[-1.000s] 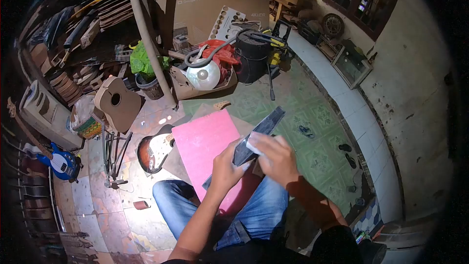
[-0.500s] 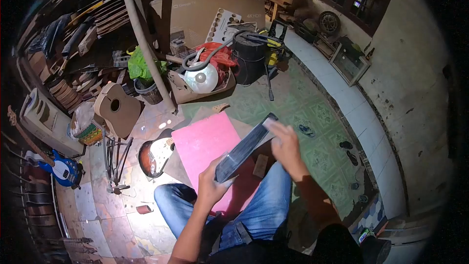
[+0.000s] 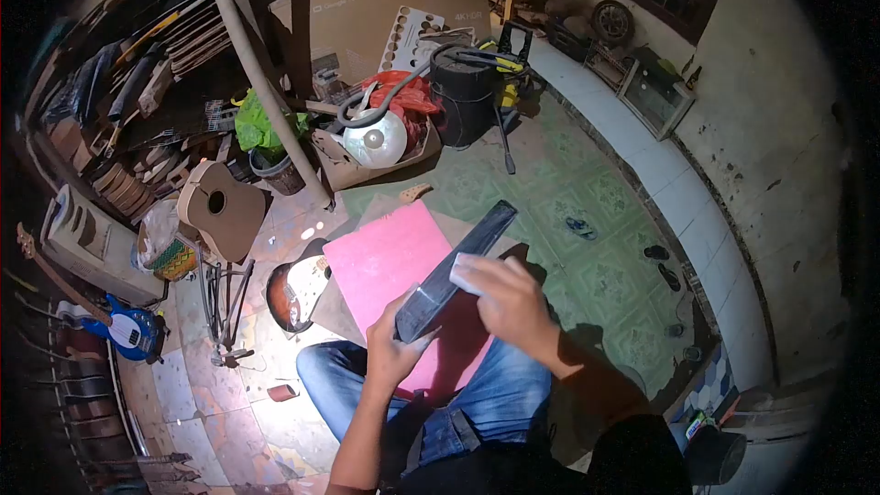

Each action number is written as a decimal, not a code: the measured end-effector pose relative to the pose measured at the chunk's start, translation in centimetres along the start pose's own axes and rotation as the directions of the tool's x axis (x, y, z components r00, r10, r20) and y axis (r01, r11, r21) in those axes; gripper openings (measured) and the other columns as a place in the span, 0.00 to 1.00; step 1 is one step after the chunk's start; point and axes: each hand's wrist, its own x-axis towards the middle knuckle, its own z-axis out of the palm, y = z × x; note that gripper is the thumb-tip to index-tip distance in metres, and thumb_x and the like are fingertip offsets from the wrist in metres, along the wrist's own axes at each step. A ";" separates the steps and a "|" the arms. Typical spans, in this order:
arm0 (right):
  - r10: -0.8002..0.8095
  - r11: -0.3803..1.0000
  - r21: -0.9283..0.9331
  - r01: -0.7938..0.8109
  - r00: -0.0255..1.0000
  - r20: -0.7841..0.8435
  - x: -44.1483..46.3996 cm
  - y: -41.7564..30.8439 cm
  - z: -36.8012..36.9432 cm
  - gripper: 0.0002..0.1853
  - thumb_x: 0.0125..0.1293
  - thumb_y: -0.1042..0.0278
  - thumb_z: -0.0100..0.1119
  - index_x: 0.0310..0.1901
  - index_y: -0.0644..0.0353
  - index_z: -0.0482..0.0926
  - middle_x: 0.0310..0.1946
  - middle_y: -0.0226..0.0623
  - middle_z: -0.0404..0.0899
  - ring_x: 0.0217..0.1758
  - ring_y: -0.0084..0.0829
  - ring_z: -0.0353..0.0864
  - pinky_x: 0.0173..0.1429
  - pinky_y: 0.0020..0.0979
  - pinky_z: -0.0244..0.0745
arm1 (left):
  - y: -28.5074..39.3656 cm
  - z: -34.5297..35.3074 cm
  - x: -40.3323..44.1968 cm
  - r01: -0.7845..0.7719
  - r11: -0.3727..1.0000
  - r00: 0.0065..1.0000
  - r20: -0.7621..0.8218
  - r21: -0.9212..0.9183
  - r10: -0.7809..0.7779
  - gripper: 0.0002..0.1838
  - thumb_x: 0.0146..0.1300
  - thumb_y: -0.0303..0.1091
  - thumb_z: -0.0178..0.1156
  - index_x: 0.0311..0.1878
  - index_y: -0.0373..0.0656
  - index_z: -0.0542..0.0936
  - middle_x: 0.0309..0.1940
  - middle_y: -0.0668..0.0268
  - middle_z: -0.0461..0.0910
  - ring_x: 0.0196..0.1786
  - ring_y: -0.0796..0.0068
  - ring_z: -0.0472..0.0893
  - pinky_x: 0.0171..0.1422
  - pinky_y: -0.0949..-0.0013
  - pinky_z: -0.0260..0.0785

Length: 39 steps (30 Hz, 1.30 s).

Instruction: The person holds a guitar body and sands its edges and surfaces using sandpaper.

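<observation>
A long dark, flat-sided piece is held tilted above a pink board that lies over the person's lap. My left hand is wrapped round its lower, near end. My right hand is closed on a small whitish pad, which is at the side of the dark piece near its middle. The far end of the piece points up and to the right. What the pad is made of cannot be made out.
A sunburst guitar body and an unfinished acoustic guitar body are to the left, with a blue guitar farther left. Ahead are a black bucket and a cardboard box. Sandals are at the right.
Over the last second, my left hand has moved down to the near end of the dark piece. Since half a second ago, my right hand has come from the far end towards its middle.
</observation>
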 end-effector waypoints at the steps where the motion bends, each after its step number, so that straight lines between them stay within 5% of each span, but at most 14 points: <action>1: -0.024 0.999 -0.028 0.023 0.999 -0.022 0.1 1.7 -0.1 0.24 0.57 0.84 0.52 0.53 0.58 0.87 0.56 0.45 0.85 0.61 0.47 0.82 0.65 0.44 0.76 | 0.0 0.1 -0.1 0.011 1.000 1.000 0.003 0.008 -0.011 0.40 0.51 0.27 0.82 0.69 0.39 0.77 0.54 0.52 0.88 0.56 0.67 0.88 0.63 0.64 0.78; 5: 0.206 0.971 -0.086 -0.221 0.966 -0.158 1.1 7.9 -0.8 0.25 0.58 0.83 0.53 0.58 0.58 0.85 0.58 0.48 0.83 0.63 0.49 0.81 0.66 0.46 0.75 | 0.2 0.3 -0.1 0.012 1.000 1.000 0.005 0.029 -0.012 0.39 0.51 0.28 0.82 0.68 0.39 0.77 0.54 0.53 0.88 0.56 0.67 0.88 0.63 0.64 0.78; 7: 0.097 0.981 -0.162 -0.110 0.992 -0.085 0.4 4.2 0.1 0.26 0.58 0.83 0.53 0.58 0.58 0.85 0.59 0.48 0.83 0.63 0.49 0.81 0.66 0.44 0.75 | -0.1 0.4 -0.2 0.043 0.999 0.999 -0.001 -0.015 -0.043 0.37 0.50 0.26 0.80 0.66 0.36 0.77 0.52 0.55 0.88 0.55 0.69 0.87 0.62 0.65 0.77; 11: -0.016 0.999 0.033 0.017 0.999 -0.038 -0.4 2.8 0.3 0.25 0.58 0.83 0.51 0.56 0.57 0.86 0.58 0.46 0.84 0.63 0.46 0.81 0.67 0.45 0.75 | 0.5 0.3 -0.3 0.014 1.000 1.000 -0.016 0.008 -0.014 0.35 0.49 0.25 0.79 0.63 0.33 0.78 0.50 0.58 0.88 0.52 0.71 0.87 0.61 0.66 0.77; 14: 0.239 0.965 -0.066 -0.255 0.953 -0.186 0.8 8.5 -0.6 0.25 0.58 0.83 0.52 0.56 0.58 0.86 0.58 0.47 0.83 0.60 0.50 0.81 0.67 0.46 0.75 | 0.5 0.6 -0.2 0.005 0.999 1.000 -0.020 0.034 -0.004 0.35 0.49 0.26 0.79 0.63 0.33 0.78 0.49 0.58 0.88 0.52 0.71 0.87 0.61 0.66 0.77; 19: 0.016 0.999 -0.030 -0.018 0.998 -0.067 -0.4 2.1 0.4 0.24 0.58 0.83 0.52 0.55 0.59 0.86 0.58 0.46 0.83 0.62 0.46 0.82 0.67 0.45 0.75 | 0.4 0.3 -0.4 0.024 0.999 1.000 0.007 0.036 -0.024 0.40 0.49 0.28 0.83 0.68 0.37 0.77 0.56 0.52 0.87 0.57 0.68 0.87 0.63 0.63 0.78; 21: 0.024 1.000 0.005 -0.024 0.999 -0.030 -0.5 2.7 0.2 0.24 0.59 0.84 0.51 0.55 0.59 0.86 0.58 0.45 0.83 0.62 0.46 0.82 0.67 0.44 0.75 | 0.4 0.2 -0.3 0.045 0.998 0.999 0.001 0.036 -0.046 0.40 0.49 0.28 0.83 0.67 0.37 0.77 0.56 0.52 0.87 0.56 0.69 0.87 0.63 0.63 0.78; 23: 0.131 0.985 -0.097 -0.142 0.984 -0.117 0.2 7.2 0.1 0.27 0.55 0.88 0.49 0.55 0.64 0.85 0.58 0.49 0.84 0.62 0.50 0.82 0.69 0.44 0.75 | 0.0 0.3 -0.1 -0.011 0.997 1.000 -0.016 0.081 0.012 0.39 0.49 0.28 0.84 0.66 0.37 0.78 0.54 0.53 0.88 0.55 0.69 0.88 0.62 0.63 0.79; 25: 0.279 0.959 0.003 -0.282 0.945 -0.172 1.3 9.5 -0.9 0.27 0.56 0.87 0.49 0.56 0.64 0.85 0.59 0.49 0.83 0.64 0.51 0.81 0.70 0.44 0.73 | -0.2 0.4 -0.2 0.019 0.998 1.000 -0.019 0.055 -0.018 0.39 0.48 0.27 0.84 0.66 0.37 0.79 0.53 0.53 0.88 0.55 0.69 0.88 0.62 0.63 0.79; 27: 0.177 0.964 -0.179 -0.199 0.975 -0.133 0.3 7.8 0.5 0.25 0.58 0.85 0.50 0.56 0.60 0.86 0.61 0.46 0.83 0.64 0.48 0.81 0.68 0.46 0.73 | -0.5 0.3 0.1 0.044 0.999 0.999 -0.024 0.031 -0.043 0.39 0.48 0.27 0.84 0.65 0.37 0.79 0.52 0.54 0.89 0.54 0.69 0.88 0.62 0.64 0.79; 29: 0.003 0.994 -0.107 -0.010 0.998 -0.068 0.2 3.3 0.7 0.26 0.57 0.84 0.52 0.57 0.58 0.86 0.60 0.45 0.83 0.63 0.44 0.82 0.65 0.44 0.74 | -1.1 0.1 -0.1 0.072 0.997 0.996 -0.042 -0.003 -0.072 0.39 0.47 0.27 0.84 0.65 0.37 0.79 0.51 0.54 0.89 0.53 0.69 0.88 0.61 0.64 0.79; 31: -0.002 1.000 -0.008 0.001 0.999 -0.041 0.4 3.4 0.7 0.26 0.57 0.84 0.52 0.57 0.57 0.85 0.61 0.44 0.83 0.63 0.44 0.82 0.65 0.44 0.75 | -1.5 -0.1 0.0 0.088 0.996 0.996 -0.036 -0.003 -0.088 0.38 0.48 0.26 0.83 0.64 0.36 0.79 0.49 0.55 0.89 0.52 0.69 0.89 0.60 0.65 0.79; 35: 0.273 0.959 -0.032 -0.281 0.950 -0.152 2.2 10.3 0.0 0.28 0.57 0.86 0.49 0.59 0.61 0.84 0.60 0.48 0.83 0.65 0.50 0.80 0.70 0.46 0.74 | -1.7 -0.1 0.2 0.084 0.996 0.995 -0.046 -0.030 -0.086 0.35 0.49 0.25 0.81 0.63 0.35 0.79 0.47 0.56 0.90 0.49 0.70 0.89 0.58 0.65 0.80; 39: 0.073 0.986 -0.150 -0.077 0.997 -0.037 1.2 4.1 1.2 0.27 0.56 0.83 0.51 0.59 0.60 0.84 0.60 0.48 0.83 0.65 0.48 0.80 0.72 0.48 0.72 | -1.2 -0.5 0.4 0.083 0.996 0.995 -0.049 0.020 -0.082 0.35 0.50 0.25 0.80 0.63 0.35 0.79 0.45 0.58 0.90 0.47 0.72 0.89 0.56 0.66 0.80</action>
